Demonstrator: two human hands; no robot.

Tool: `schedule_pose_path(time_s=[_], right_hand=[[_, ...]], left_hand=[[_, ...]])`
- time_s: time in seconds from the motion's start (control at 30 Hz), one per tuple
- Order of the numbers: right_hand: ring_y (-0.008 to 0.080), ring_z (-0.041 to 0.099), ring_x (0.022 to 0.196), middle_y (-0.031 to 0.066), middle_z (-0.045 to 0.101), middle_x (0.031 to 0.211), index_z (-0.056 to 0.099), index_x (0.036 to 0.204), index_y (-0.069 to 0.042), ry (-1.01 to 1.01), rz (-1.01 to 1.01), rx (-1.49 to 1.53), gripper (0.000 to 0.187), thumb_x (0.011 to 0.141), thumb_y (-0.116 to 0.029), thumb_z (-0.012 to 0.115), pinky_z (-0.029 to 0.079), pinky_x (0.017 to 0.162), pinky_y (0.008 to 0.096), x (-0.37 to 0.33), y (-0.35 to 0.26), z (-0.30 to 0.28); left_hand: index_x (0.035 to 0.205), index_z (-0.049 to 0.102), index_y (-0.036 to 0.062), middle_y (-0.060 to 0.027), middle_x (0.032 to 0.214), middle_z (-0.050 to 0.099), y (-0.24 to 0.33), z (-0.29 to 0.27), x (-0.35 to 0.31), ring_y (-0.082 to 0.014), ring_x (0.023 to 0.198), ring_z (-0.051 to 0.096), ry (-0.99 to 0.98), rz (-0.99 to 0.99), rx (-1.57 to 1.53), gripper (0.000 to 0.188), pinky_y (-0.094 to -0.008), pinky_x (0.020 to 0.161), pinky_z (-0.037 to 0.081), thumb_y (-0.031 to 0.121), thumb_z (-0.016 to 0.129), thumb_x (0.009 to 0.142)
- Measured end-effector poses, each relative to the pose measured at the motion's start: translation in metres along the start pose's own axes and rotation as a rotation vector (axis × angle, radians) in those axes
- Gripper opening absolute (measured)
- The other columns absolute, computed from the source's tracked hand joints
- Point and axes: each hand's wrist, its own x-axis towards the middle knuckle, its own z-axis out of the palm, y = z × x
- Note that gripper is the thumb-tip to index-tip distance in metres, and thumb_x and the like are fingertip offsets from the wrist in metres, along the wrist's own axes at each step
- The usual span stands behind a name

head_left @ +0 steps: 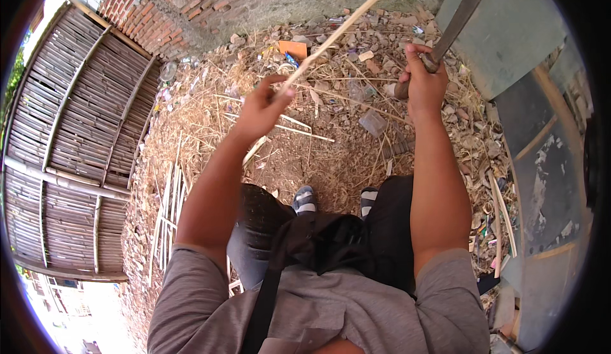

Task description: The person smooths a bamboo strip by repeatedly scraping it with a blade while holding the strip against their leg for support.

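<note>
My left hand [262, 109] is closed around the near end of a long pale bamboo strip [350, 25]. The strip slants up and to the right, past the top edge of the view. In my right hand [425, 90] is the handle of a machete, its dark blade [466, 13] pointing up and to the right. The handle's butt end [401, 91] sticks out beside my wrist. The blade and the strip are apart. Both arms reach forward over the littered ground, above my two sandalled feet.
Split bamboo strips [167, 217] lie on the left, with more pale strips [504, 214] at the right. Rubble, dry straw, a clear plastic container [373, 123] and an orange piece [293, 49] litter the ground. A bamboo-slat panel [83, 112], brick wall [216, 0] and grey sheets [515, 29] stand around.
</note>
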Motion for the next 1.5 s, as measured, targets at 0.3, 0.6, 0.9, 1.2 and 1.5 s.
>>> schedule_pose_path(time_s=[0.3, 0.6, 0.9, 1.2, 1.5], right_hand=[[0.0198, 0.062, 0.077, 0.0048, 0.066, 0.080, 0.065, 0.096, -0.002, -0.284, 0.086, -0.753, 0.050, 0.086, -0.050, 0.077, 0.051, 0.074, 0.0420, -0.007, 0.002, 0.000], [0.0317, 0.071, 0.085, 0.0134, 0.071, 0.089, 0.068, 0.095, -0.008, -1.262, -0.056, -1.210, 0.030, 0.081, -0.032, 0.079, 0.054, 0.075, 0.0447, -0.108, 0.043, 0.061], [0.0321, 0.070, 0.079, 0.0122, 0.069, 0.081, 0.068, 0.092, -0.008, -1.230, -0.023, -1.208, 0.024, 0.082, -0.029, 0.077, 0.053, 0.071, 0.0463, -0.101, 0.077, 0.059], [0.0338, 0.070, 0.085, 0.0182, 0.071, 0.089, 0.070, 0.103, -0.001, -1.541, -0.143, -1.419, 0.037, 0.080, -0.029, 0.078, 0.053, 0.074, 0.0440, -0.136, 0.069, 0.077], [0.0365, 0.070, 0.083, 0.0156, 0.071, 0.083, 0.071, 0.097, -0.006, -1.408, -0.049, -1.317, 0.028, 0.078, -0.026, 0.075, 0.055, 0.075, 0.0474, -0.135, 0.073, 0.081]], left_hand=[[0.088, 0.064, -0.0016, -0.0160, 0.065, 0.059, -0.076, -0.080, -0.217, -0.0236, 0.060, 0.054, 0.159, -0.304, 0.390, 0.046, -0.0405, 0.060, 0.045, 0.039, 0.052, 0.105], [0.080, 0.058, -0.0015, -0.0123, 0.061, 0.055, -0.096, -0.033, -0.376, -0.0211, 0.059, 0.051, 0.141, -0.603, 0.262, 0.056, -0.0413, 0.057, 0.043, 0.045, 0.045, 0.107], [0.078, 0.051, 0.0029, -0.0247, 0.066, 0.058, -0.116, -0.031, -0.390, -0.0492, 0.067, 0.059, 0.127, -0.529, 0.462, 0.049, -0.0568, 0.059, 0.042, 0.042, 0.043, 0.107], [0.081, 0.052, 0.0035, -0.0258, 0.071, 0.060, -0.118, -0.028, -0.383, -0.0505, 0.070, 0.059, 0.118, -0.506, 0.608, 0.048, -0.0595, 0.061, 0.043, 0.045, 0.047, 0.104], [0.081, 0.052, 0.0038, -0.0270, 0.070, 0.060, -0.125, -0.026, -0.379, -0.0516, 0.069, 0.060, 0.119, -0.505, 0.605, 0.046, -0.0604, 0.060, 0.043, 0.043, 0.047, 0.105]])
